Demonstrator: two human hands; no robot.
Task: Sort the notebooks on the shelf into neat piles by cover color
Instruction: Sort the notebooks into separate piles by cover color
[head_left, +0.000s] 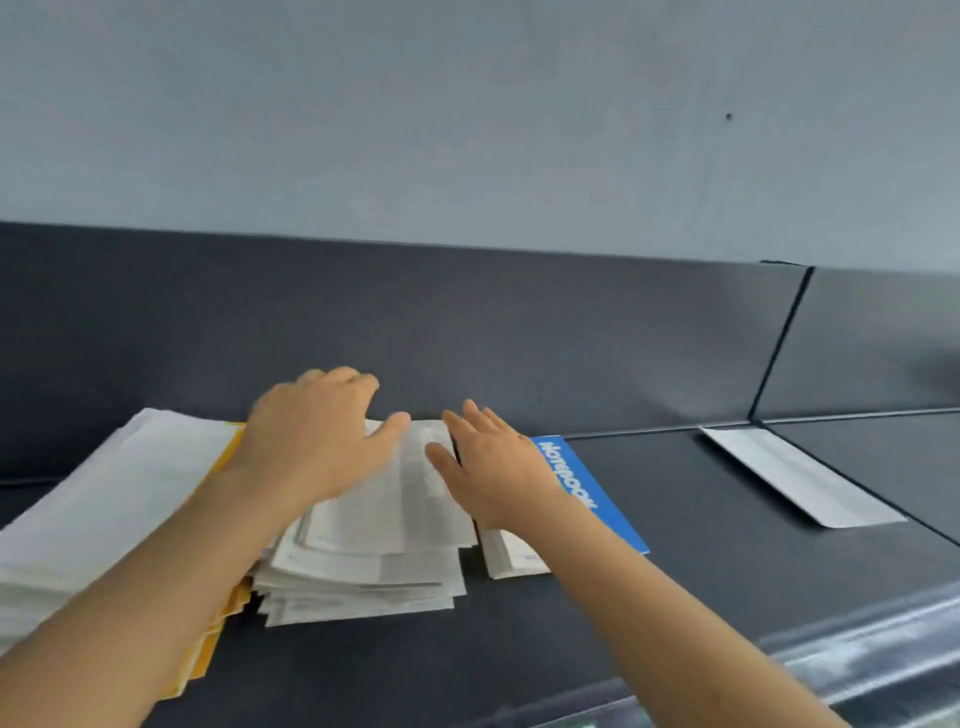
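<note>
On the dark shelf (649, 597), a tall white stack (93, 499) sits far left, with yellow notebooks (205, 654) poking out beside its lower edge. Next comes an uneven white pile (374, 566). The left hand (317, 441) lies open on top of it, fingers loosely bent and blurred. The right hand (488, 462), fingers straight and open, touches the pile's right edge. Under that wrist lies 1 white notebook (514, 561), overlapping a blue notebook (602, 499) printed "NOTEBOOK". Well apart, far right, 1 white booklet (800, 478) lies flat.
</note>
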